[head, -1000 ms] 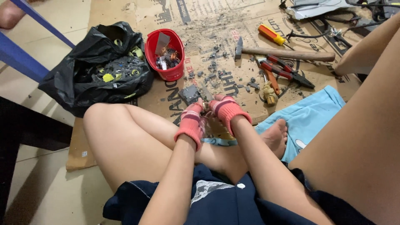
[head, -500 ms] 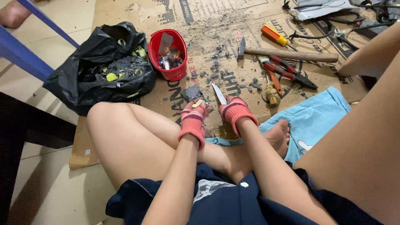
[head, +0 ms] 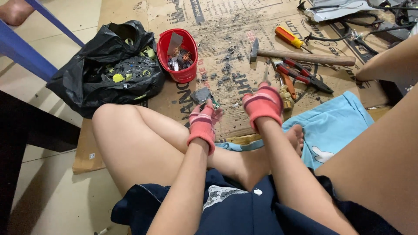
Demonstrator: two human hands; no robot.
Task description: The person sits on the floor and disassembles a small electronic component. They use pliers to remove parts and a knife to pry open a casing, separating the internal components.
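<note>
Knit cloth gloves [head: 204, 124]; glossy red plastic tub [head: 177, 54]; shiny black plastic bag [head: 106, 69]; matt cardboard sheet [head: 226, 26]; wooden-handled hammer [head: 305, 56].

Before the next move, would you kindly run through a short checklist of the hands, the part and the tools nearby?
1. Left hand gloved, gripping the dark part: ok.
2. Right hand gloved: ok.
3. What the right hand holds: cannot tell.
4. Cardboard under the work: ok, though littered with bits.
5. Hammer and pliers lying near the right hand: ok.
6. Red bucket upright beside the black bag: ok.
</note>
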